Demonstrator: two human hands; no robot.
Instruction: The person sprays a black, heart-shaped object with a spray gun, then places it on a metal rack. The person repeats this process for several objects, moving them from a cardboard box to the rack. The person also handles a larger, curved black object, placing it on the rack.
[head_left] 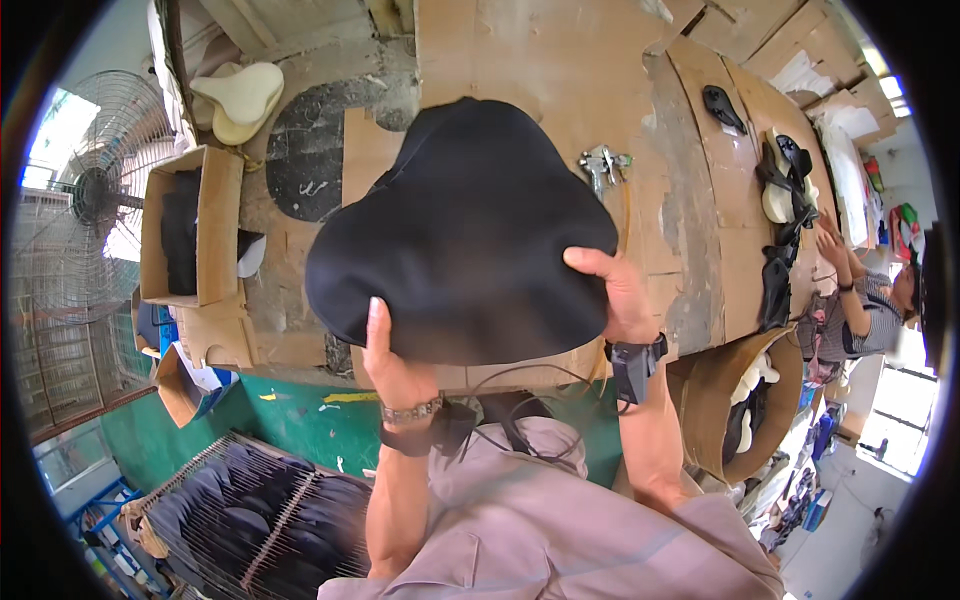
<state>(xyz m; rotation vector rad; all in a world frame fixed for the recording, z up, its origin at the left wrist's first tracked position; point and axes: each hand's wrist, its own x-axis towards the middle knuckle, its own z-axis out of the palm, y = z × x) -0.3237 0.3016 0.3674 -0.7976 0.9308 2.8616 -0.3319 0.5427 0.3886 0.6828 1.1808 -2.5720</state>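
Observation:
A wide bicycle saddle (470, 210) with a smooth black covering is held up over the cardboard-covered table, its narrow nose pointing away from me. My left hand (395, 365) grips its near left edge, the thumb lying on top and the fingers hidden beneath. At the right edge, my right hand (622, 290) holds it the same way, thumb pressed on the black surface. What the underside looks like is hidden.
A spray gun (605, 168) lies right of the saddle. Cream foam saddle pads (240, 100) and a cardboard box (220, 230) stand at left, near a large fan (90, 195). A wire basket (260, 520) of black pieces sits below. Another person (850, 300) works at far right.

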